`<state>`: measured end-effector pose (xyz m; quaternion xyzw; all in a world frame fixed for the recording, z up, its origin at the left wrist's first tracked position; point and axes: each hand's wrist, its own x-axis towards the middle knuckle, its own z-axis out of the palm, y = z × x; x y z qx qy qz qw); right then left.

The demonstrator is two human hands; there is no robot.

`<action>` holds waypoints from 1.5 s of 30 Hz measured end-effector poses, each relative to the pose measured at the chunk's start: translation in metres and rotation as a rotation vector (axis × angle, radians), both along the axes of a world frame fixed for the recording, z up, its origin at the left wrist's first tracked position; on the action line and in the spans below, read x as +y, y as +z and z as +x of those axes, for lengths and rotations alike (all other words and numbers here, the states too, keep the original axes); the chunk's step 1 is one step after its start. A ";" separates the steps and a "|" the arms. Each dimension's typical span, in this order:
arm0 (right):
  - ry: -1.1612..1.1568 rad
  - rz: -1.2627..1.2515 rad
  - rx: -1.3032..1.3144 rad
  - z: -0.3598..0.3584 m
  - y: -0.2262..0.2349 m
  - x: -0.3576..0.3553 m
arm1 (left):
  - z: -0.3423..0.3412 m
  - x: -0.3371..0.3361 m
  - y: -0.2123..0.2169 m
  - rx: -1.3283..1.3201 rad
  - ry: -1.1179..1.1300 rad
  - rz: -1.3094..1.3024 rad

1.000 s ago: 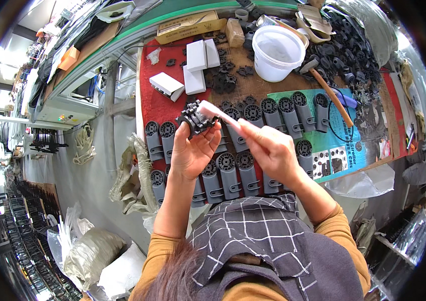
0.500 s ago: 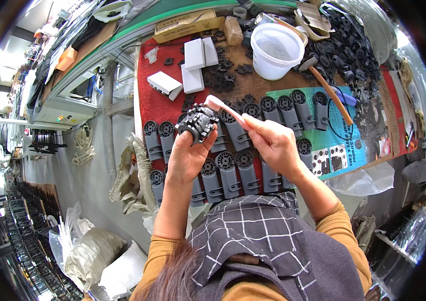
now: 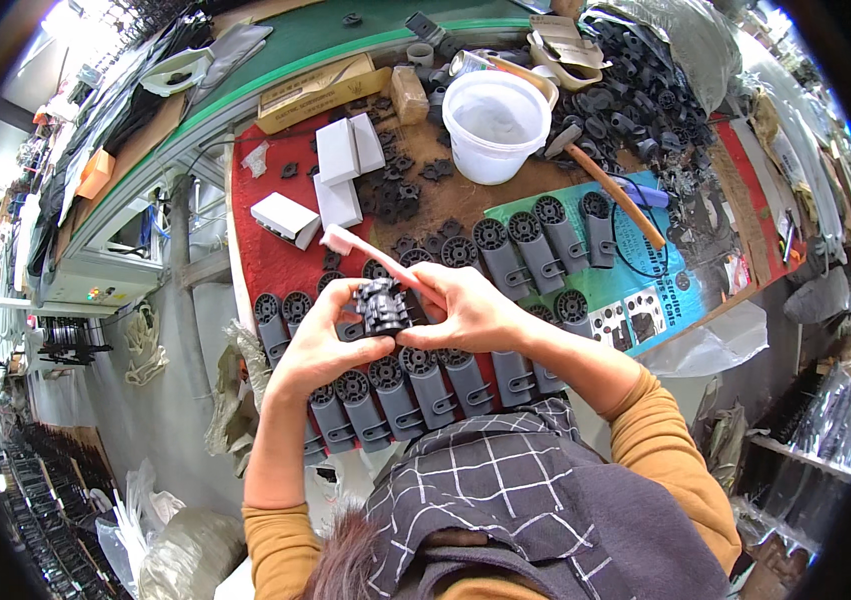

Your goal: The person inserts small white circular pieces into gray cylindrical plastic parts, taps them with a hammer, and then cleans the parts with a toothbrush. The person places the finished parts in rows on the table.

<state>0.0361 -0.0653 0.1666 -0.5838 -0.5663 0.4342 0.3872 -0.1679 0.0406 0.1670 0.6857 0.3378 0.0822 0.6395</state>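
Note:
My left hand (image 3: 317, 345) is closed around a short stack of black toothed plastic parts (image 3: 382, 305), held above the table. The fingers of my right hand (image 3: 475, 312) touch the other side of that stack. A pink toothbrush (image 3: 373, 256) is also in my right hand, its bristled head pointing up and left, beyond the stack. Beneath and around both hands stand rows of grey plastic tubes (image 3: 466, 384) with round black spoked ends. Some tubes are partly hidden behind my hands.
A white bucket (image 3: 497, 160) stands at the back, with a wooden-handled hammer (image 3: 617, 192) to its right. White boxes (image 3: 337, 152) and loose black toothed pieces (image 3: 388, 195) lie on the left. Many black parts (image 3: 645, 95) are heaped at the back right, near a blue-green printed sheet (image 3: 660, 255).
My right hand has come left and down onto the stack, so both hands now touch it. The toothbrush head has moved away from the stack. The view has shifted.

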 end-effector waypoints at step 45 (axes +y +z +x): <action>-0.151 0.370 -0.298 -0.006 0.014 -0.018 | 0.005 -0.028 -0.050 -0.716 0.727 -0.913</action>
